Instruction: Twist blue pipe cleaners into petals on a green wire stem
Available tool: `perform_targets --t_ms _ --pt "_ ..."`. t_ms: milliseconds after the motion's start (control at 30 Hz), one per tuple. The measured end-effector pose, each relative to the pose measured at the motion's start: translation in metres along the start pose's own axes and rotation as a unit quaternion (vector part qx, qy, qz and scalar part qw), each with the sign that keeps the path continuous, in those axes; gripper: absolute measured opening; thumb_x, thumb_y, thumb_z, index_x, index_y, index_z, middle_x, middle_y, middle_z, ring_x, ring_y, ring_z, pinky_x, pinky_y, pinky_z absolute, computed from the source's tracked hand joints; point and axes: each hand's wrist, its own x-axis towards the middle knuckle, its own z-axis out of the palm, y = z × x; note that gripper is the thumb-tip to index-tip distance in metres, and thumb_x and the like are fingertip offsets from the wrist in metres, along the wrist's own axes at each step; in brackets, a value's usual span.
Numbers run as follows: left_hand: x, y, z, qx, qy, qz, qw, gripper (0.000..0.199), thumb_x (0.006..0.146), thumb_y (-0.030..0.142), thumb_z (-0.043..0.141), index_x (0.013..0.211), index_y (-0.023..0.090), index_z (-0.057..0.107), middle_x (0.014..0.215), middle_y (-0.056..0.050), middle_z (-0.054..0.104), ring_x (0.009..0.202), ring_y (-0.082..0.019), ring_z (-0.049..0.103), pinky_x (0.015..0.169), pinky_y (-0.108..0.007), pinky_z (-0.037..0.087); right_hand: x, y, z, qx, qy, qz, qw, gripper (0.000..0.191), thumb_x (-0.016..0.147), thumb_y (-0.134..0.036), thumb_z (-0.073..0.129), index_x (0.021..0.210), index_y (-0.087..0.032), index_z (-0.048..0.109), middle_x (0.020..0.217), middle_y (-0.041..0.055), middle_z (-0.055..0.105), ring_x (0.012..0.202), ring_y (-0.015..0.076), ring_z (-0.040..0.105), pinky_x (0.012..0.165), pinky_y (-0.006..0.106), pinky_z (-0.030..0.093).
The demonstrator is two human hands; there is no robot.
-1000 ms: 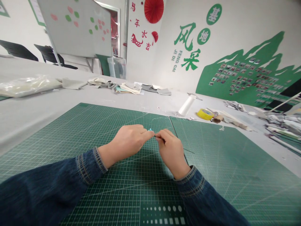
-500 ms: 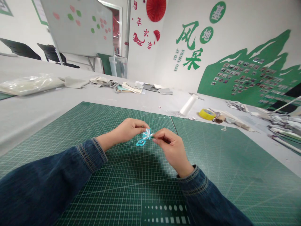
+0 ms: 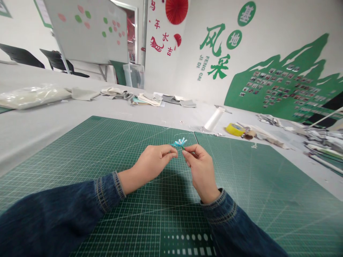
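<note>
A small flower [image 3: 180, 142] with blue and white petals, perhaps beaded, is raised above the green cutting mat [image 3: 128, 139]. My right hand [image 3: 200, 169] pinches its short green stem between thumb and fingertips, with the petals fanned upward. Close by on the left, my left hand [image 3: 154, 162] has its thumb and fingers pressed together just below the blue petals. Whatever lies between those left fingertips is too small or hidden to make out. Part of a blue petal passes behind the left index finger.
Behind the mat lie a white roll [image 3: 214, 119], a yellow tape roll [image 3: 234, 129] and folded cloth pieces [image 3: 150, 99]. A clear plastic bag [image 3: 34, 97] rests at the left. Scraps and strips [image 3: 327, 142] pile up at the right.
The flower has turned in my right hand, its petals now pointing up and away. My left hand has moved slightly down and right, from the petals to below them.
</note>
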Motion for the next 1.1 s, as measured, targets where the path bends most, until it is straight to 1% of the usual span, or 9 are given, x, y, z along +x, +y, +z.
perform_targets --t_ms 100,200,333,467,600,700,867,967,1100 --pt "-0.005 0.001 -0.001 0.153 0.034 0.086 0.984 0.022 0.097 0.029 0.048 0.096 0.021 0.069 0.077 0.0 0.07 0.07 -0.014 0.063 0.063 -0.025 0.047 0.0 -0.003 0.0 -0.085 0.0 -0.003 0.996 0.006 0.08 -0.023 0.064 0.075 -0.02 0.061 0.065 -0.0032 0.058 0.058 0.0132 0.048 0.057 0.027 0.037" --pt "-0.008 0.003 -0.006 0.283 0.038 0.18 0.941 0.022 0.096 0.02 0.046 0.092 0.018 0.067 0.068 0.0 0.064 0.064 -0.015 0.058 0.055 -0.026 0.043 0.0 -0.008 0.001 -0.186 -0.01 -0.051 0.981 0.01 0.08 -0.015 0.062 0.072 -0.02 0.06 0.067 -0.0028 0.058 0.061 0.0141 0.05 0.06 0.028 0.037" --pt "-0.007 0.006 -0.015 0.333 0.024 0.248 0.909 0.022 0.094 0.013 0.045 0.096 0.015 0.066 0.066 0.0 0.061 0.06 -0.016 0.054 0.052 -0.027 0.041 -0.004 -0.01 0.0 -0.276 -0.07 -0.129 0.95 0.018 0.081 -0.006 0.056 0.069 -0.02 0.057 0.071 -0.0023 0.057 0.067 0.0144 0.051 0.063 0.028 0.035" --pt "0.001 -0.005 -0.02 0.292 0.014 0.173 0.941 0.021 0.094 0.018 0.05 0.101 0.02 0.069 0.072 0.0 0.068 0.068 -0.017 0.061 0.056 -0.027 0.044 -0.005 -0.009 0.0 -0.272 -0.144 -0.147 0.94 0.021 0.08 -0.002 0.055 0.07 -0.02 0.059 0.072 -0.0026 0.058 0.069 0.014 0.052 0.063 0.027 0.036" --pt "0.013 -0.025 -0.023 0.141 0.008 0.055 0.988 0.02 0.094 0.029 0.053 0.097 0.024 0.072 0.093 0.002 0.076 0.085 -0.016 0.069 0.075 -0.028 0.05 -0.005 -0.011 -0.001 -0.183 -0.182 -0.132 0.957 0.018 0.079 -0.005 0.06 0.072 -0.021 0.064 0.073 -0.0027 0.062 0.071 0.014 0.056 0.067 0.027 0.039" --pt "0.019 -0.033 -0.024 0.04 -0.017 0.001 0.999 0.019 0.091 0.026 0.055 0.093 0.024 0.073 0.094 0.003 0.076 0.089 -0.014 0.069 0.082 -0.026 0.048 -0.004 -0.013 -0.002 -0.093 -0.192 -0.062 0.975 0.011 0.077 -0.012 0.066 0.072 -0.021 0.066 0.071 -0.0023 0.063 0.068 0.0144 0.055 0.064 0.028 0.04" --pt "0.018 -0.029 -0.017 -0.015 -0.078 -0.07 0.994 0.021 0.088 0.025 0.055 0.091 0.021 0.075 0.089 0.0 0.076 0.082 -0.015 0.067 0.074 -0.026 0.048 -0.002 -0.013 -0.004 0.07 -0.143 0.052 0.986 0.007 0.073 -0.02 0.072 0.071 -0.021 0.065 0.058 -0.0055 0.051 0.054 0.0106 0.041 0.053 0.026 0.03" --pt "0.015 -0.024 -0.012 -0.032 -0.101 -0.063 0.992 0.021 0.09 0.028 0.054 0.089 0.021 0.075 0.085 0.0 0.076 0.08 -0.014 0.067 0.074 -0.025 0.048 0.001 -0.011 -0.003 0.133 -0.067 0.083 0.985 0.009 0.073 -0.022 0.071 0.072 -0.02 0.062 0.054 -0.0073 0.045 0.051 0.0093 0.036 0.05 0.025 0.026" --pt "0.008 -0.015 -0.01 0.039 -0.093 0.055 0.993 0.022 0.093 0.023 0.052 0.096 0.024 0.073 0.093 0.002 0.076 0.084 -0.013 0.069 0.077 -0.025 0.049 0.003 -0.008 -0.001 0.117 -0.024 0.095 0.988 0.011 0.073 -0.024 0.069 0.074 -0.019 0.06 0.056 -0.0069 0.046 0.05 0.0092 0.036 0.049 0.025 0.026"
